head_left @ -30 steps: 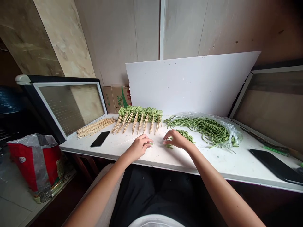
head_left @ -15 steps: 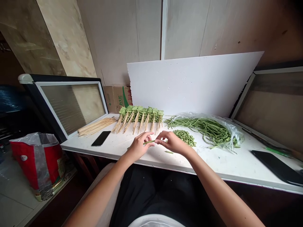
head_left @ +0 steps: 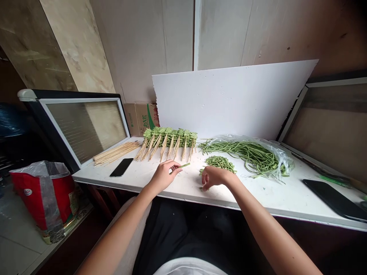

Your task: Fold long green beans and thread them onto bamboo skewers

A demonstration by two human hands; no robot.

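Note:
A short piece of green long bean (head_left: 185, 165) sticks out from the fingertips of my left hand (head_left: 166, 173), pinched just above the table. My right hand (head_left: 215, 177) is lowered to the tabletop with its fingers curled. At its fingertips a small green bean piece (head_left: 201, 187) shows, mostly covered by the fingers. Right behind that hand lies a pile of cut bean pieces (head_left: 220, 163). Farther back on the left, bean pieces threaded on bamboo skewers (head_left: 172, 137) are stacked in a row, their bare sticks pointing toward me.
Loose bamboo skewers (head_left: 116, 152) and a phone (head_left: 122, 167) lie on the left of the white table (head_left: 172, 191). Whole long beans (head_left: 252, 154) spill from a clear plastic bag at right. Another black phone (head_left: 334, 198) is near the right edge. A red bag (head_left: 31, 194) stands at lower left.
My hands have parted. The left keeps the bean piece and has moved slightly left; the right has let go of it and come down to the loose piece by the pile.

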